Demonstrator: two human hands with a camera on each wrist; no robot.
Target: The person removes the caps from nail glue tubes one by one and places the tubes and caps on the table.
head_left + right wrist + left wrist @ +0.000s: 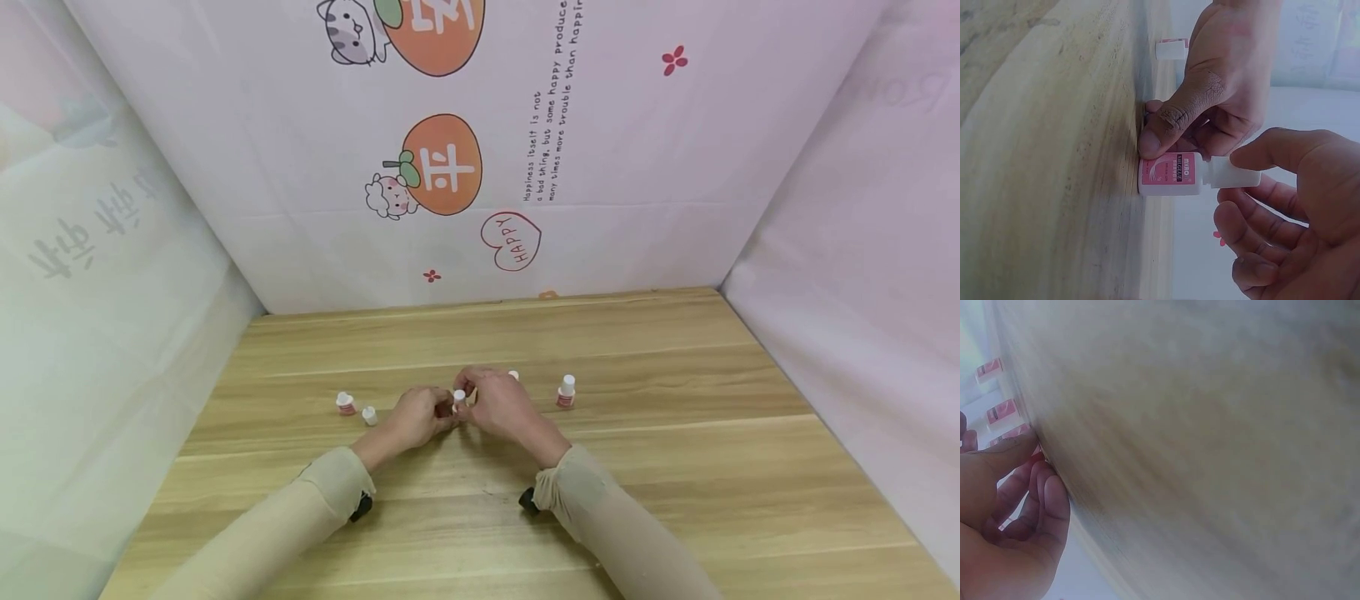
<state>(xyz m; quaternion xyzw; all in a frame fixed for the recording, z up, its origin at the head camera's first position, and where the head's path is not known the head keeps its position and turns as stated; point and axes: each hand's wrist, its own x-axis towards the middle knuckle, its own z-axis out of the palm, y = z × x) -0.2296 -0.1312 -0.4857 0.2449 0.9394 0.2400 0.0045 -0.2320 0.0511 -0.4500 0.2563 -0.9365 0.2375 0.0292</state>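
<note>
A small white glue bottle (1169, 175) with a pink label stands upright on the wooden table, its white cap (1235, 173) on or at the neck. My left hand (417, 414) holds the bottle low down, the thumb against its side near the base. At the top, my right hand (501, 406) pinches the cap between thumb and fingers. Both hands meet around this bottle at mid-table in the head view. In the left wrist view, the left hand (1019, 512) has its fingers bent beside the bottle, which is mostly covered there.
Another pink-labelled bottle (346, 404) stands at the left, with a small white piece (369, 416) like a cap beside it. To the right stands a capped bottle (566, 392). Behind the right hand a white top (513, 375) peeks out. Printed cloth walls (615, 183) surround the table.
</note>
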